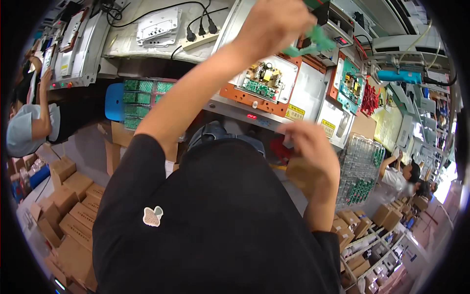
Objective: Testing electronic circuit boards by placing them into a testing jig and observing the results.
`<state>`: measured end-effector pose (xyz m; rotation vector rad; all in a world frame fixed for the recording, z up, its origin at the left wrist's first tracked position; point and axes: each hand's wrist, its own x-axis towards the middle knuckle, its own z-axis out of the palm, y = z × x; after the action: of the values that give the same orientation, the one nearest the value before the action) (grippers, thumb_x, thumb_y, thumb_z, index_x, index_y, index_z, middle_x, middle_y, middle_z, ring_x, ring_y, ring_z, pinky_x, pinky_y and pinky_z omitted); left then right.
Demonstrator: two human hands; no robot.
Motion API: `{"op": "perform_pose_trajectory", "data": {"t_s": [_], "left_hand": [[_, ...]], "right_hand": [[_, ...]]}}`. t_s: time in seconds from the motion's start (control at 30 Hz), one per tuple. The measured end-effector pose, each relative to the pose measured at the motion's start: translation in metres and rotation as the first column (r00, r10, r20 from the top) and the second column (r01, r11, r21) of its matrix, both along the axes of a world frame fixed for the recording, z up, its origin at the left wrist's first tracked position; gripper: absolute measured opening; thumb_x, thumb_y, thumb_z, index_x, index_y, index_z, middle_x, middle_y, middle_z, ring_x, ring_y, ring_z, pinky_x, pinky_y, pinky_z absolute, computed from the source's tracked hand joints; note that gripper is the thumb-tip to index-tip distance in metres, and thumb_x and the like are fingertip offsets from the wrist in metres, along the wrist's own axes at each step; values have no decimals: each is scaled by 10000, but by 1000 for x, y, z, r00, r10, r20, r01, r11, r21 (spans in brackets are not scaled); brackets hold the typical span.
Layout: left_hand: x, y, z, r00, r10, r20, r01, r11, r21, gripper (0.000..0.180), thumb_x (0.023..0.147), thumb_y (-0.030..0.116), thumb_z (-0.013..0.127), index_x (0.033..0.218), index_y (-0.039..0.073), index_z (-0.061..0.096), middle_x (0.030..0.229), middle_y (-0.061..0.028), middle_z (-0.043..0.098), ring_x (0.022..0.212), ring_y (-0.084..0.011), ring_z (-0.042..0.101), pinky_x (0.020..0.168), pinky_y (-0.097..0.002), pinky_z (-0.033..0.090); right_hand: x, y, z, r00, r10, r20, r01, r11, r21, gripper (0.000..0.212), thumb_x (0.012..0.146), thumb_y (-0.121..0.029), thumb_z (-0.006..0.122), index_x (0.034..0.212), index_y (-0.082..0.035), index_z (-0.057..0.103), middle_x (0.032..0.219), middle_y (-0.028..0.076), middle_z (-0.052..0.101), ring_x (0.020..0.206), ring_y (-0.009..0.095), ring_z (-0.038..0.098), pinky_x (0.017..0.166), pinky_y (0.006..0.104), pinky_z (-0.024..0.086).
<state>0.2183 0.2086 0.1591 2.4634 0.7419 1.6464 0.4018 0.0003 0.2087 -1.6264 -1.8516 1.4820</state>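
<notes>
My left hand (276, 24) reaches across to the far side of the bench, its fingers closed on a thin green piece (318, 41), blurred by motion, whose exact kind I cannot make out. Below it, a circuit board (262, 81) with coils and a yellow component sits in an orange-framed fixture (254, 100). Over the bench's near edge hangs my right hand (313, 149), its fingers bent and smeared by motion. Whether it holds anything does not show. To the right, another board (351, 83) lies in a second orange and teal fixture.
Clear trays of green boards (139, 98) stand at the left, and more trays (361, 169) at the right. A teal power screwdriver (399, 77) hangs at the far right beside red wires (370, 100). A power strip (200, 40) lies behind. Cartons (81, 215) fill the lower left.
</notes>
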Motion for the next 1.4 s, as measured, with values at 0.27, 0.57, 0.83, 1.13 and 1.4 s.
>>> {"op": "perform_pose_trajectory", "data": {"t_s": [0.27, 0.57, 0.83, 1.13, 1.4], "left_hand": [[-32, -15, -11, 974, 50, 222, -15, 988, -157, 148, 827, 44, 677, 967, 80, 706, 911, -72, 682, 865, -254, 651, 735, -343, 495], [-103, -190, -61, 971, 35, 238, 240, -102, -965, 274, 958, 73, 638, 1211, -28, 652, 1063, -91, 708, 900, -96, 645, 787, -253, 537], [-29, -198, -80, 516, 182, 837, 853, -199, -483, 715, 873, 143, 772, 1444, -35, 380, 1461, -188, 469, 1354, -242, 477, 1080, -355, 432], [-13, -193, -66, 771, -37, 636, 637, 22, -771, 600, 824, 106, 819, 1338, 11, 524, 1204, -51, 638, 1096, -156, 608, 942, -307, 500], [19, -185, -63, 651, 108, 751, 719, 229, -656, 454, 860, -30, 739, 1280, 2, 570, 1155, -62, 659, 1010, -147, 639, 880, -296, 523]], "right_hand": [[-6, 141, -111, 769, -148, 622, -267, 810, 523, 224, 922, -245, 625, 1095, -129, 707, 945, 123, 639, 863, 343, 655, 747, 460, 535], [-5, 144, -75, 770, -183, 611, -424, 568, 705, 136, 918, -196, 636, 844, -83, 648, 824, 89, 570, 677, 321, 632, 541, 424, 508], [-28, 57, 26, 793, -434, 428, -122, 574, 810, 107, 873, -154, 734, 967, -102, 732, 752, 73, 546, 621, 262, 584, 545, 378, 449], [-1, 12, 24, 751, -557, 355, -19, 519, 854, 95, 928, -122, 676, 1009, -79, 698, 727, 64, 517, 623, 219, 554, 576, 347, 446], [64, -44, -2, 815, -554, -170, 568, 706, 424, 206, 1055, -109, 469, 1218, -17, 555, 798, 23, 642, 568, 60, 436, 529, 217, 362]]}}
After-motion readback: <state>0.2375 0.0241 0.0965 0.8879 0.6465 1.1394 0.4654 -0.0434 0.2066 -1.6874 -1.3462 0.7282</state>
